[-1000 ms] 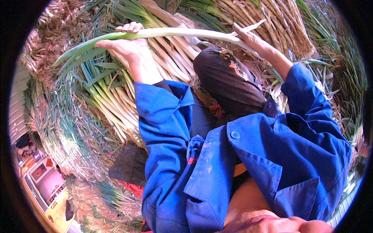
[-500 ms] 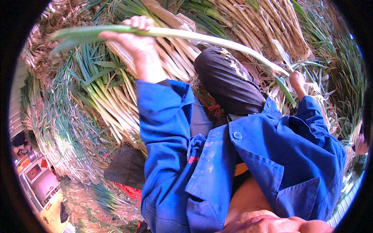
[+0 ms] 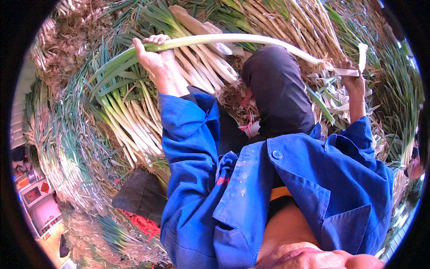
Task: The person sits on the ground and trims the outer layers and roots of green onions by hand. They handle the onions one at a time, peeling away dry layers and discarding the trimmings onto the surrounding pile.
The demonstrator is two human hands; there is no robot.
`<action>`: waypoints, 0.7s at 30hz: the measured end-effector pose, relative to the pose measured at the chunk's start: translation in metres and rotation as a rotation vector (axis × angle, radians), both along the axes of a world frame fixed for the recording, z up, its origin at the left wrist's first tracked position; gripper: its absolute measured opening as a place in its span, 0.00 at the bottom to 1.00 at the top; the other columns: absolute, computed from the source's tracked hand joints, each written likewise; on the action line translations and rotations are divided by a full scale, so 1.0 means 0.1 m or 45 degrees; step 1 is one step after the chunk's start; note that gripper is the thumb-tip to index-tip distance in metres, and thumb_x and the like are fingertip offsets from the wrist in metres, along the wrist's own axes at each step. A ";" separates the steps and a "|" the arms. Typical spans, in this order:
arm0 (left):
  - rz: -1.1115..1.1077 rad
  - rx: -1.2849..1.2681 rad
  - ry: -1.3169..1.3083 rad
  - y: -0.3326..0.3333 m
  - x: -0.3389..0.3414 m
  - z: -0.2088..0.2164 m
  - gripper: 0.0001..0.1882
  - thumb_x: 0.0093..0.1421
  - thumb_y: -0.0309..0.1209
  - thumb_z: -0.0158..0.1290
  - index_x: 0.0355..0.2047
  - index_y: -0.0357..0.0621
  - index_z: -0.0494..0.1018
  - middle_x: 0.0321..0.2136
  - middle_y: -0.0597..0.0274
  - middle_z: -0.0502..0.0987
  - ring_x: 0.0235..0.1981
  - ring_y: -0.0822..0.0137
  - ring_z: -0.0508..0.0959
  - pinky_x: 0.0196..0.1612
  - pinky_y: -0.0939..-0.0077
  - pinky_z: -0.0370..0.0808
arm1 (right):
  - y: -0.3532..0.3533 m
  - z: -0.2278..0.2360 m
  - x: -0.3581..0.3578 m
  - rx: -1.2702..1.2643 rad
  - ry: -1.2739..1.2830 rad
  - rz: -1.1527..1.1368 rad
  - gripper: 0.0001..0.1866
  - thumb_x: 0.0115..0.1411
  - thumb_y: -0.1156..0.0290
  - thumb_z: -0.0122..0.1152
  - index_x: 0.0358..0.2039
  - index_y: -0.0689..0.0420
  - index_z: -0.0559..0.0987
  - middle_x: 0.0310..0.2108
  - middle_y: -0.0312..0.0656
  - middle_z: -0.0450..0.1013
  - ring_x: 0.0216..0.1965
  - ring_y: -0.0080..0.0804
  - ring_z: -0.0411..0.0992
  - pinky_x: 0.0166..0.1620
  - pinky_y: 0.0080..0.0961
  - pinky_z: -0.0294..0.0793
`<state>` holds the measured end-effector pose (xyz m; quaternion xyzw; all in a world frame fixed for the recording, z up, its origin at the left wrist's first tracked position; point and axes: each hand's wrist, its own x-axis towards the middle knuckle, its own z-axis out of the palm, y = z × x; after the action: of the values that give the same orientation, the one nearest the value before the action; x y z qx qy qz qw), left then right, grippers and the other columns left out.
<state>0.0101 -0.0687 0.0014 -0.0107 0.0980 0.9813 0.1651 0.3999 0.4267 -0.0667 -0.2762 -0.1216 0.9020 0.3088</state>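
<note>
My left hand [image 3: 156, 57] is wrapped round a long green onion [image 3: 233, 38] where its white stalk turns green. The green leaves hang down past my fist to the left. The stalk bends in an arch over my raised knee [image 3: 275, 89]. Its root end points to the right, towards my right hand [image 3: 354, 84], whose closed fingers hold a pale peeled strip [image 3: 348, 71] close to the roots. One end of the strip sticks up above my fingers. Below the stalk lie peeled onions in a row [image 3: 201, 67] and a second bunch [image 3: 130, 119].
Unpeeled brown-skinned onions [image 3: 309, 27] are piled at the far right. Torn skins [image 3: 333, 96] lie beneath my right hand. Green stalks [image 3: 394, 103] line the right side, and more onions [image 3: 67, 148] heap up along the left. A bright red cloth [image 3: 141, 224] lies at the lower left.
My right hand has moved up and slightly right, and a pale strip now stands out from its fingers. The onion has shifted right and arches more. My knee has moved right.
</note>
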 end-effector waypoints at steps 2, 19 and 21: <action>-0.015 -0.007 0.046 -0.09 -0.04 -0.01 0.27 0.56 0.56 0.46 0.15 0.45 0.64 0.13 0.66 0.64 0.17 0.68 0.65 0.23 0.75 0.63 | -0.23 0.41 -0.12 -0.120 0.306 0.154 0.13 0.63 0.64 0.44 0.29 0.61 0.66 0.28 0.46 0.65 0.31 0.37 0.65 0.42 0.38 0.64; 0.106 -0.536 0.270 -0.64 -0.59 0.11 0.28 0.64 0.54 0.33 0.14 0.48 0.57 0.08 0.72 0.56 0.11 0.74 0.59 0.20 0.78 0.60 | 0.48 -1.11 1.63 1.043 -1.944 0.597 0.14 0.58 0.62 0.46 0.29 0.60 0.71 0.20 0.44 0.65 0.23 0.40 0.64 0.28 0.34 0.61; 0.036 -0.583 0.194 -0.49 -0.62 0.08 0.27 0.63 0.53 0.35 0.15 0.47 0.58 0.08 0.72 0.56 0.11 0.74 0.59 0.20 0.78 0.60 | 0.51 -1.29 2.48 1.380 -2.362 1.086 0.17 0.56 0.60 0.48 0.31 0.63 0.74 0.23 0.50 0.72 0.27 0.48 0.70 0.33 0.40 0.68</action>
<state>-0.0518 -0.1178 0.0095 0.0248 0.3299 0.9337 0.1367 0.6476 0.4775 -0.1956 -0.6003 -0.7560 0.2129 -0.1509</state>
